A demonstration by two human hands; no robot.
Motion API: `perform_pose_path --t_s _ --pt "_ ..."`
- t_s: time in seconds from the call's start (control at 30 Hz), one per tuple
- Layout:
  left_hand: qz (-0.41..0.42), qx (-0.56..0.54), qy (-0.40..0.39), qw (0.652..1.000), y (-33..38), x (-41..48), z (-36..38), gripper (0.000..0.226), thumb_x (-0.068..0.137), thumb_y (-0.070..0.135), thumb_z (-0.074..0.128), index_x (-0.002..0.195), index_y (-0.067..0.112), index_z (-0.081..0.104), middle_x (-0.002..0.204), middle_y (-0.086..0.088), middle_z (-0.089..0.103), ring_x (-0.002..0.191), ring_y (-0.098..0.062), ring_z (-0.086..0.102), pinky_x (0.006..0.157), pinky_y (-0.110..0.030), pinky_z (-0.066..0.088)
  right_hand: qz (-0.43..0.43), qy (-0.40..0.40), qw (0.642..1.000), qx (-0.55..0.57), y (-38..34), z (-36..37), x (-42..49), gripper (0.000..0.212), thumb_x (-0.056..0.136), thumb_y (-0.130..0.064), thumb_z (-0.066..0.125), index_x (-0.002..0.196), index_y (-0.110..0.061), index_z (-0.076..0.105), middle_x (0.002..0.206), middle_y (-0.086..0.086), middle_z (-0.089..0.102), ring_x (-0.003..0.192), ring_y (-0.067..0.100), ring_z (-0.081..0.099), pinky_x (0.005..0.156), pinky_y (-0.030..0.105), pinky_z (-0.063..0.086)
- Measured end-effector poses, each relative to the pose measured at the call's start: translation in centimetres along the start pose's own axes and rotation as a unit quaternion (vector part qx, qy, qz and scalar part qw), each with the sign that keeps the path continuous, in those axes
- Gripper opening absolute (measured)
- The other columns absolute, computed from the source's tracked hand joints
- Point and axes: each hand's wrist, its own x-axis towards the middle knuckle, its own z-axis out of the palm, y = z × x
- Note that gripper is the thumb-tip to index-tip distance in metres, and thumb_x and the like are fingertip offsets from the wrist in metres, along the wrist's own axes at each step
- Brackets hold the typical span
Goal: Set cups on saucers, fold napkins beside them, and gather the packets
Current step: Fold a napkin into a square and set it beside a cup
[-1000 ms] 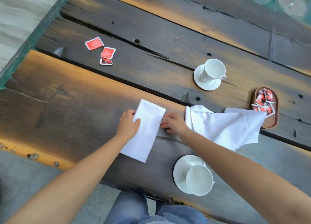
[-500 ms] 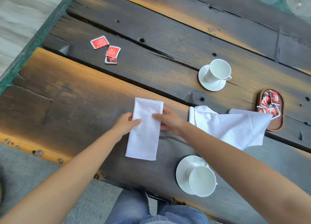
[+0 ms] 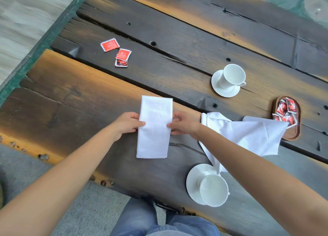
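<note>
Table: rough dark planks [image 3: 177, 46], weathered, with amber streaks, long cracks and round bolt holes.
Folded napkin: a smooth white cloth rectangle [image 3: 154, 127], long and narrow, lying flat near the table's near edge, its short ends pointing at the far and near sides.
Left hand: there it is on the napkin's left long edge [image 3: 126, 124], thumb on top of the cloth, fingers curled under, pinching the edge.
Right hand: mirrors it on the right long edge [image 3: 184, 124], thumb tip on the cloth, fingers tucked beneath, gripping the same napkin.
Loose napkin: a second white cloth [image 3: 248, 134], rumpled and unfolded, spread just right of the right wrist; one corner drapes over the tray's near side, another tail reaches the near saucer.
Near cup: glossy white porcelain [image 3: 213, 190], round, upright on its white saucer [image 3: 192, 182] at the table's near edge.
Far cup: same white glaze [image 3: 233, 76], handle to the right, seated on its saucer [image 3: 215, 84] toward mid-table.
Tray: oval brown wood [image 3: 294, 134] by the right edge, holding a heap of red-and-white packets [image 3: 285, 111].
Stray packets: three flat red squares with white borders [image 3: 117, 52] toward the far left corner, two of them overlapping.
</note>
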Motion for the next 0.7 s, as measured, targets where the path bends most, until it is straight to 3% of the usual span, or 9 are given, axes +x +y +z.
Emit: perform_pose_path --t_s 0.1,0.2,0.27,0.33,0.4,0.47,0.57,0.7 --pt "0.098 -0.026 0.040 0.994 2.6 -0.4 -0.6 0.024 0.087 0.003 0.061 0.111 0.001 0.056 0.115 -0.015 0.067 0.098 -0.020 0.062 0.078 -0.024 0.050 -0.086 0.047 0.995 -0.024 -2.8 -0.9 -0.1 0.016 0.088 0.003 0.059 0.100 -0.007 0.059 0.084 0.005 0.066 0.068 0.008 0.066 0.059 0.018 0.054" --pt "0.221 -0.019 0.069 0.973 5.5 -1.0 -1.4 0.028 0.086 -0.003 0.060 0.111 0.006 0.053 0.111 -0.008 0.066 0.098 -0.015 0.061 0.077 -0.016 0.049 -0.217 0.126 0.964 -0.094 -6.0 -1.8 -0.5 0.027 0.082 0.007 0.059 0.108 0.001 0.063 0.097 0.010 0.070 0.082 0.017 0.066 0.076 0.025 0.053" --pt "0.312 0.086 0.108 0.940 6.8 -1.4 -2.0 0.032 0.083 0.000 0.062 0.113 0.012 0.056 0.105 0.003 0.066 0.095 -0.010 0.061 0.071 -0.009 0.047 -0.311 0.179 0.914 -0.188 -7.2 -2.4 -1.1 0.025 0.079 0.002 0.060 0.101 -0.008 0.066 0.095 0.001 0.071 0.086 0.013 0.067 0.078 0.020 0.051" --pt "0.378 0.254 0.177 0.872 6.9 -1.7 -2.4 0.030 0.081 0.004 0.057 0.105 0.020 0.057 0.090 0.010 0.065 0.085 -0.017 0.060 0.060 -0.024 0.047 -0.368 0.216 0.850 -0.309 -7.2 -2.7 -1.7 0.016 0.076 -0.002 0.062 0.089 -0.013 0.062 0.087 -0.005 0.068 0.082 0.015 0.064 0.072 0.020 0.050" --pt "0.419 0.346 0.217 0.811 6.0 -1.8 -2.0 0.025 0.078 0.000 0.053 0.093 0.019 0.054 0.086 0.005 0.062 0.079 -0.026 0.057 0.057 -0.033 0.045 -0.365 0.210 0.812 -0.405 -5.9 -2.5 -1.9 0.018 0.075 0.002 0.057 0.087 -0.011 0.060 0.093 0.002 0.068 0.087 0.027 0.062 0.073 0.036 0.051" --pt "0.434 0.381 0.200 0.792 4.1 -1.6 -1.1 0.022 0.076 -0.004 0.056 0.088 0.014 0.055 0.093 -0.005 0.065 0.082 -0.029 0.058 0.061 -0.040 0.050 -0.338 0.179 0.798 -0.466 -3.7 -1.9 -1.9 0.021 0.077 0.002 0.052 0.092 -0.010 0.061 0.098 0.007 0.066 0.091 0.030 0.060 0.073 0.042 0.051" --pt "0.415 0.398 0.152 0.804 0.2 -1.7 0.8 0.022 0.072 -0.007 0.056 0.086 0.010 0.059 0.088 -0.009 0.066 0.078 -0.032 0.060 0.059 -0.039 0.049 -0.275 0.108 0.801 -0.520 -0.4 -1.1 -2.3 0.019 0.083 -0.007 0.050 0.099 -0.012 0.058 0.099 0.009 0.064 0.090 0.030 0.058 0.076 0.041 0.049" --pt "0.357 0.394 0.115 0.839 -4.9 -2.2 3.0 0.019 0.074 0.001 0.058 0.088 0.013 0.063 0.084 -0.009 0.068 0.075 -0.033 0.060 0.059 -0.038 0.049 -0.225 0.024 0.814 -0.535 3.1 0.1 -3.2 0.014 0.084 -0.007 0.050 0.094 -0.013 0.055 0.099 0.006 0.065 0.087 0.031 0.060 0.071 0.037 0.047"
